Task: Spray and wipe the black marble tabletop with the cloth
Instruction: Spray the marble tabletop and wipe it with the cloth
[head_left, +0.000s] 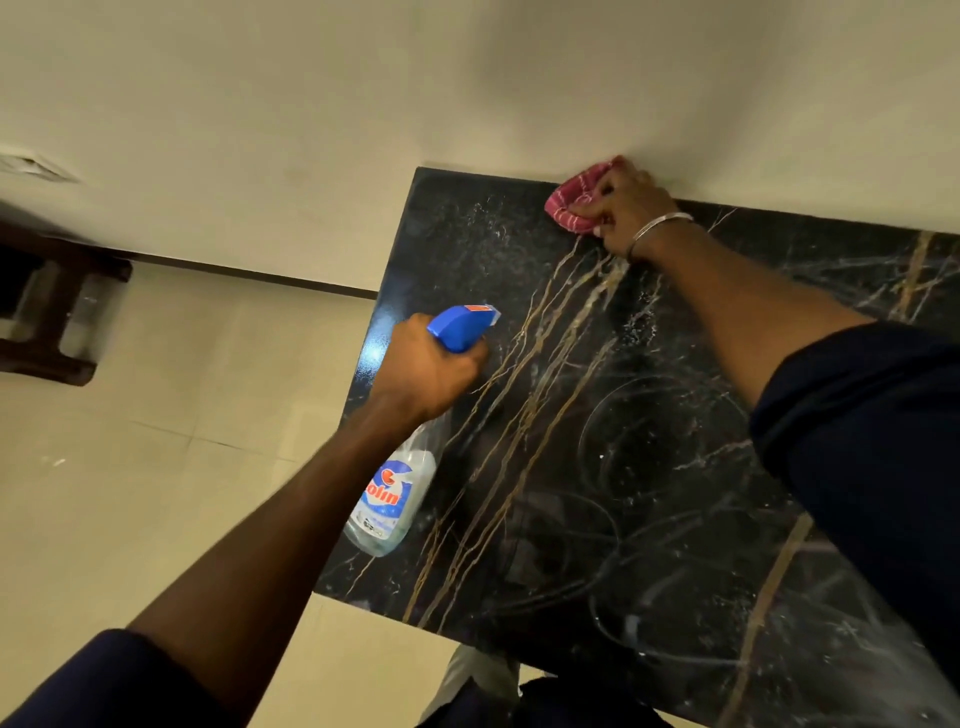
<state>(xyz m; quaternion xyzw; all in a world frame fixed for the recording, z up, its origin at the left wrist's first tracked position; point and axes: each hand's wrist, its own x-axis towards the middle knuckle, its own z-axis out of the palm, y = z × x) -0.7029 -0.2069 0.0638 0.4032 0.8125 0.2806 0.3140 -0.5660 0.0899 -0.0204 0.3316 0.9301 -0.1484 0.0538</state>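
Observation:
The black marble tabletop (649, 415) with gold and white veins fills the centre and right of the head view, its far edge against a wall. My right hand (631, 210) grips a bunched red striped cloth (571, 200) and presses it on the tabletop's far edge, next to the wall. My left hand (428, 371) grips the neck of a clear spray bottle (395, 499) with a blue trigger head (462, 325). The bottle hangs over the tabletop's left edge, nozzle pointing across the marble. Fine white droplets and circular smear marks show on the surface.
A cream wall (467, 93) runs along the tabletop's far edge. Pale tiled floor (156, 441) lies to the left. A dark wooden stool or low table (52, 312) stands at the far left by the wall.

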